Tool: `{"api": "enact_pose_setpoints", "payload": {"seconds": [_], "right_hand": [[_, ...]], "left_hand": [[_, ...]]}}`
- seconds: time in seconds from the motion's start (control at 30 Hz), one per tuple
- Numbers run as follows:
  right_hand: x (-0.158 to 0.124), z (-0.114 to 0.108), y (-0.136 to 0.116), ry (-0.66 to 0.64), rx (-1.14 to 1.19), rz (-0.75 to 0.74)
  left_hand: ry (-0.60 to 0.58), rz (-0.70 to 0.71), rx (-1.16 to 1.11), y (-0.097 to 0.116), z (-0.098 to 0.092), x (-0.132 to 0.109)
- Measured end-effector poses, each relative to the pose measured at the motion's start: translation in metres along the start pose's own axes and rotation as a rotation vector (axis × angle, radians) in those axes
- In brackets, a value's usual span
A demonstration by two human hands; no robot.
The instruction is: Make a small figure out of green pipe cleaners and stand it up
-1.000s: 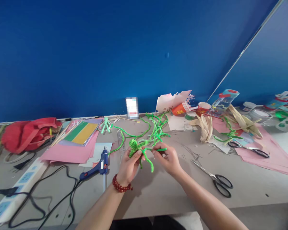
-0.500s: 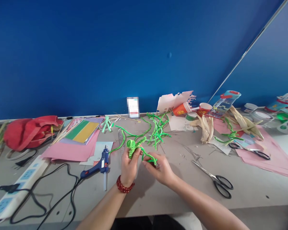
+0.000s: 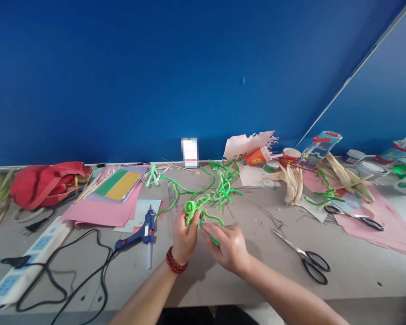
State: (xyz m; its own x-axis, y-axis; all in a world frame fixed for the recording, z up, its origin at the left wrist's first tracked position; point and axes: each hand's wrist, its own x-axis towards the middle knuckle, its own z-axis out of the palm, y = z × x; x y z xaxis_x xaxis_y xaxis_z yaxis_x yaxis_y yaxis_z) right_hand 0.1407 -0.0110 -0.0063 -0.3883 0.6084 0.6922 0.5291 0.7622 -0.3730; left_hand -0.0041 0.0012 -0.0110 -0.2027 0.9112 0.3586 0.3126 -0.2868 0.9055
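Note:
Between thumb and fingers, my left hand (image 3: pixel 185 237) grips a green pipe-cleaner figure (image 3: pixel 191 208) with a coiled round head and twisted limbs. My right hand (image 3: pixel 228 243) is closed on a green pipe cleaner (image 3: pixel 210 234) that runs from the figure, just right of my left hand. Another green strand sticks out above my right fingers. Behind the hands lies a tangle of green pipe cleaners (image 3: pixel 223 185), with a few longer strands to its left. A mint-green pipe-cleaner figure (image 3: pixel 152 175) sits further back on the left.
A blue glue gun (image 3: pixel 145 231) with its black cord (image 3: pixel 103 271) lies left, near a white power strip (image 3: pixel 30 266). Black-handled scissors (image 3: pixel 307 257) lie right. Around them are pink paper sheets (image 3: pixel 101 212), a red bag (image 3: pixel 47 183), paper cups (image 3: pixel 259 155) and dried husks (image 3: pixel 292 185).
My right hand has turned and moved slightly down and right, swinging the strand it holds downward. The coiled head now faces more toward me. The whole view has shifted slightly.

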Motion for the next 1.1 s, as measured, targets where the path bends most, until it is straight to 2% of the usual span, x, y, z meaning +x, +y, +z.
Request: {"api": "enact_pose_setpoints", "payload": {"seconds": [0.37, 0.43, 0.5, 0.57, 0.7, 0.77, 0.87, 1.0, 1.1], "right_hand": [[0.010, -0.021, 0.004, 0.068, -0.175, -0.151], [0.011, -0.026, 0.004, 0.099, -0.137, -0.149], [0.011, -0.031, 0.006, 0.120, 0.008, -0.118], [0.010, -0.035, 0.011, 0.157, 0.224, -0.003], [0.009, -0.027, 0.028, 0.317, 0.569, 0.497], [0.010, -0.018, 0.035, 0.192, 0.704, 0.622], [0.013, -0.008, 0.038, 0.023, 0.801, 0.605], [0.013, -0.007, 0.035, 0.008, 0.784, 0.497], [0.011, -0.007, 0.035, 0.002, 0.801, 0.522]], "left_hand": [[-0.033, -0.012, -0.001, 0.002, 0.001, 0.001], [-0.023, 0.001, 0.006, 0.002, 0.001, 0.000], [-0.004, 0.013, -0.017, 0.003, 0.000, 0.000], [0.018, 0.003, -0.079, 0.003, 0.001, 0.001], [0.008, -0.123, -0.348, -0.003, 0.004, 0.002], [-0.047, -0.198, -0.497, -0.007, 0.006, 0.002], [-0.095, -0.281, -0.617, -0.010, 0.008, 0.001], [-0.089, -0.358, -0.680, -0.009, 0.008, -0.002], [-0.101, -0.400, -0.733, -0.006, 0.008, -0.002]]}}
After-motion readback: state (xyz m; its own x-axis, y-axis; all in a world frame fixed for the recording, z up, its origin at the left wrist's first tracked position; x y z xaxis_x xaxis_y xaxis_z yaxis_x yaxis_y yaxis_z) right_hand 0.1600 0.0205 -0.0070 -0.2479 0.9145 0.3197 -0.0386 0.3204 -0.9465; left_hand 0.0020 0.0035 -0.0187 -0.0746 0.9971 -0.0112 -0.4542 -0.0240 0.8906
